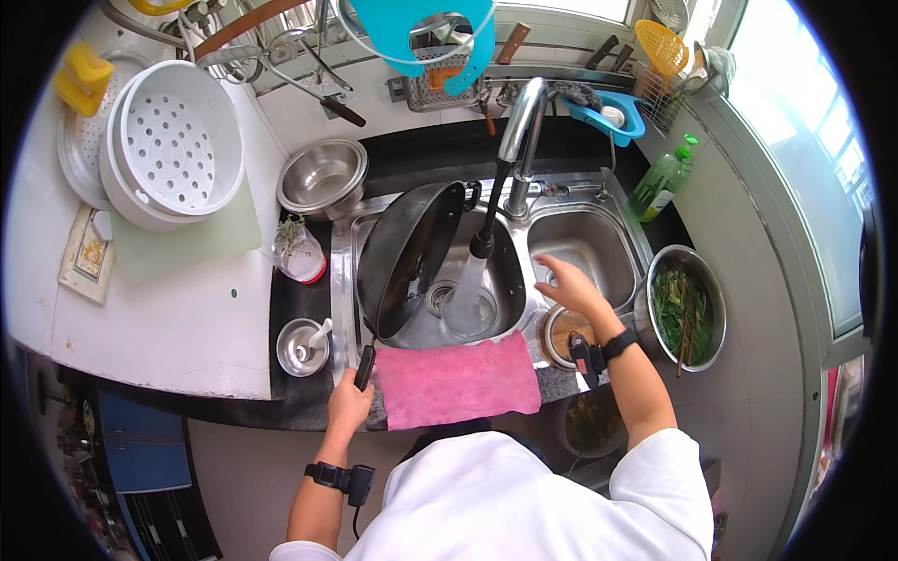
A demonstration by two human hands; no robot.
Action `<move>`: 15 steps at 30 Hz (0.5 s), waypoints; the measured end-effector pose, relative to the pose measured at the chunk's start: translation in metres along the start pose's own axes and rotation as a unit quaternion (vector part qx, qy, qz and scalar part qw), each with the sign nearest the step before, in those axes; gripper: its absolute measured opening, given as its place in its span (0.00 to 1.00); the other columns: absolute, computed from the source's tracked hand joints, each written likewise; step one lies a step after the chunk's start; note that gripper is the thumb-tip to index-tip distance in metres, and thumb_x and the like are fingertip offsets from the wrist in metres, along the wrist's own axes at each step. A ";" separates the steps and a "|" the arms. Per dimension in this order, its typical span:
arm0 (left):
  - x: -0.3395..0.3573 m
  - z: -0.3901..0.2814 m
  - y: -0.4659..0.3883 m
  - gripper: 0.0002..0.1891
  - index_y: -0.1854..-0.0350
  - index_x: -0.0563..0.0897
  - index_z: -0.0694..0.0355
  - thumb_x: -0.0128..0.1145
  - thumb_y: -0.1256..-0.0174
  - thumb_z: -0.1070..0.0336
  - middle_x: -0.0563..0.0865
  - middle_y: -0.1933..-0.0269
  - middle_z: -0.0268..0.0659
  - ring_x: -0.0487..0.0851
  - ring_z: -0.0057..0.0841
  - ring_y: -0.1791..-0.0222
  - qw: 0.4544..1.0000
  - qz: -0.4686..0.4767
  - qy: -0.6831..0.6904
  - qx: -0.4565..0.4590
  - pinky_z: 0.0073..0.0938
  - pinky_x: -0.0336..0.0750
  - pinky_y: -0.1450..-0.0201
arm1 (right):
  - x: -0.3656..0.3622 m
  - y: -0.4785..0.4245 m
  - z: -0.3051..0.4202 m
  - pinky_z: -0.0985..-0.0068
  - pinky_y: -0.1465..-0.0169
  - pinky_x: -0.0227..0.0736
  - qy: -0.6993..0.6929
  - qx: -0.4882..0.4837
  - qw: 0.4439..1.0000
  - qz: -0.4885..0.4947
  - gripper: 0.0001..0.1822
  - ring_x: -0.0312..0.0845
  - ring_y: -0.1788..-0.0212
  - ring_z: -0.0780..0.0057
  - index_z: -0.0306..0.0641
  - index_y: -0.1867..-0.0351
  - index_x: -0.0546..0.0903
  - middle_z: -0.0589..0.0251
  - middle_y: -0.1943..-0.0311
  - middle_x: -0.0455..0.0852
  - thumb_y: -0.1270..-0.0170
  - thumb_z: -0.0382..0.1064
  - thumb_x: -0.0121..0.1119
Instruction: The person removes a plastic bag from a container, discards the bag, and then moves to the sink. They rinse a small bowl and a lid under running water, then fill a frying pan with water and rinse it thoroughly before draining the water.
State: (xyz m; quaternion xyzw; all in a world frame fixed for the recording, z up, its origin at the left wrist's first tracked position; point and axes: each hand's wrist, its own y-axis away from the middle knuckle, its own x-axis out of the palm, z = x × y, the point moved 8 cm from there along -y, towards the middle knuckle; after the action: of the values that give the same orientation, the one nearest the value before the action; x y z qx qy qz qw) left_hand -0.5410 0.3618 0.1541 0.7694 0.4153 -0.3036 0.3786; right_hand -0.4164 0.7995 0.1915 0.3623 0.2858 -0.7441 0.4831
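My left hand grips the black handle of a dark wok. The wok is tilted on its side in the larger basin of a stainless steel double sink, its inside facing right. From the black spray head of a chrome faucet, water runs down beside the wok near the drain. My right hand is empty, fingers apart, over the front of the smaller basin. Below its wrist sits a round container with brownish contents, partly hidden by the arm.
A pink cloth drapes over the counter's front edge. At right stand a steel pot of greens with chopsticks and a green soap bottle. Nested steel bowls, a jar, a small bowl and a white steamer basket are at left.
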 end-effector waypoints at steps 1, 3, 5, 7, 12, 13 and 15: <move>0.002 0.000 -0.001 0.16 0.58 0.74 0.62 0.62 0.44 0.60 0.84 0.69 0.51 0.83 0.52 0.62 1.000 0.002 -0.005 0.002 0.46 0.74 0.60 | -0.006 0.025 -0.035 0.62 0.41 0.70 0.099 0.035 0.994 -0.026 0.31 0.76 0.44 0.52 0.38 0.39 0.71 0.48 0.49 0.82 0.43 0.43 0.65; 0.006 0.004 -0.004 0.15 0.59 0.75 0.62 0.62 0.44 0.60 0.84 0.69 0.51 0.83 0.52 0.63 1.000 0.000 0.000 0.006 0.45 0.74 0.60 | -0.011 0.075 -0.096 0.60 0.42 0.70 0.202 0.188 0.961 0.013 0.30 0.76 0.46 0.51 0.38 0.40 0.73 0.49 0.48 0.81 0.44 0.44 0.65; 0.008 0.001 -0.007 0.15 0.59 0.75 0.62 0.62 0.44 0.60 0.84 0.69 0.51 0.83 0.52 0.63 1.000 0.011 0.001 0.009 0.45 0.74 0.60 | -0.001 0.116 -0.146 0.60 0.43 0.71 0.124 0.277 0.952 0.028 0.24 0.77 0.48 0.52 0.36 0.49 0.79 0.49 0.52 0.83 0.45 0.46 0.65; 0.006 0.003 -0.006 0.15 0.59 0.75 0.62 0.62 0.44 0.61 0.84 0.69 0.51 0.83 0.52 0.62 1.000 0.010 0.009 0.009 0.45 0.74 0.60 | -0.007 0.114 -0.134 0.61 0.51 0.73 0.127 0.249 0.960 0.006 0.19 0.81 0.55 0.52 0.31 0.57 0.81 0.47 0.60 0.85 0.44 0.44 0.65; 0.004 0.004 -0.005 0.16 0.60 0.74 0.62 0.62 0.44 0.60 0.84 0.68 0.52 0.82 0.53 0.62 1.000 0.010 -0.003 0.011 0.47 0.74 0.60 | -0.032 0.086 -0.109 0.71 0.69 0.73 -0.010 0.244 0.968 -0.055 0.15 0.81 0.74 0.70 0.28 0.68 0.82 0.55 0.78 0.83 0.42 0.43 0.63; 0.005 0.005 -0.005 0.16 0.59 0.73 0.62 0.62 0.44 0.60 0.84 0.68 0.52 0.82 0.54 0.61 1.000 0.010 -0.003 0.009 0.47 0.74 0.60 | -0.031 0.073 -0.107 0.72 0.71 0.72 -0.049 0.233 0.968 -0.076 0.15 0.80 0.77 0.73 0.28 0.69 0.81 0.56 0.79 0.83 0.41 0.43 0.62; 0.007 0.008 -0.005 0.16 0.59 0.73 0.62 0.61 0.44 0.60 0.84 0.67 0.52 0.82 0.54 0.61 1.000 0.006 -0.003 0.002 0.48 0.73 0.60 | -0.021 0.043 -0.089 0.66 0.64 0.76 -0.056 0.247 0.964 -0.078 0.17 0.84 0.71 0.59 0.29 0.68 0.82 0.49 0.77 0.84 0.44 0.45 0.64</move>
State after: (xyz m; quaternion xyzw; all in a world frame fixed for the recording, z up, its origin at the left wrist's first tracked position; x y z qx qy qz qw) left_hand -0.5438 0.3595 0.1427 0.7719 0.4086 -0.3047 0.3800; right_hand -0.3474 0.8627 0.1541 0.4050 0.0925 -0.8459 0.3343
